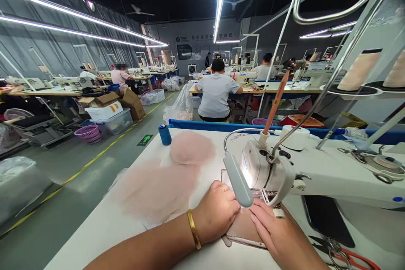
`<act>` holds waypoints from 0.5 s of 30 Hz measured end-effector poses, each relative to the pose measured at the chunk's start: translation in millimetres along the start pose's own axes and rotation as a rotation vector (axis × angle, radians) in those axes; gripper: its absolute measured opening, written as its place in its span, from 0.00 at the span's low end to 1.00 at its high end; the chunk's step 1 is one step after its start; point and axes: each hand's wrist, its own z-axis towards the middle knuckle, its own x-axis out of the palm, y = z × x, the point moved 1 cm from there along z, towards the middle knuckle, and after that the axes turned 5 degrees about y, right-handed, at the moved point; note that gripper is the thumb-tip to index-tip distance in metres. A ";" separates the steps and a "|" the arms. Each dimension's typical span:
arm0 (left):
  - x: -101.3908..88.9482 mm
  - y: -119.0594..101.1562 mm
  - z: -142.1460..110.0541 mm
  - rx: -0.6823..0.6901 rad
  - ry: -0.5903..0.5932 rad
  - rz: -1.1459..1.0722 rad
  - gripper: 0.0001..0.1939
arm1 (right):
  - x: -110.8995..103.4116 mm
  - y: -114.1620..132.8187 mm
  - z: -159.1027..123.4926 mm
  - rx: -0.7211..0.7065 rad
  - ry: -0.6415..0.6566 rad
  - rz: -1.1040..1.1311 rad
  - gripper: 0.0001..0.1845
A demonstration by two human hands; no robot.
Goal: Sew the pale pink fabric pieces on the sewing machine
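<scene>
A pinkish-brown fabric piece [245, 230] lies flat under the head of a white sewing machine [257, 164]. My left hand [218, 209], with a gold bangle at the wrist, is closed on the fabric's left side, its fingers curled. Those fingertips are partly hidden by a grey lamp [238, 181]. My right hand [274, 223] rests on the fabric's right side, fingers stretched out toward the needle area. The needle itself cannot be made out. Left of the machine, thin pale pink mesh pieces [158, 190] are spread on the white tabletop [104, 223].
A blue thread spool [165, 135] stands at the table's far left corner. Right of the machine head lie a black phone [327, 219] and red-handled scissors [357, 259]. Large thread cones [360, 69] stand at right. A person [218, 93] sits ahead at another table.
</scene>
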 end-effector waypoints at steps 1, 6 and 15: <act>-0.5 0.5 0.7 -0.001 -0.001 0.009 0.05 | -0.7 0.6 1.4 0.006 -0.017 -0.007 0.22; -2.0 3.2 1.4 -0.048 0.022 -0.005 0.05 | -12.1 9.6 11.4 0.045 -0.098 0.005 0.21; -23.8 9.2 1.0 -0.262 0.192 -0.015 0.19 | -6.4 10.2 9.4 0.059 -0.065 0.018 0.22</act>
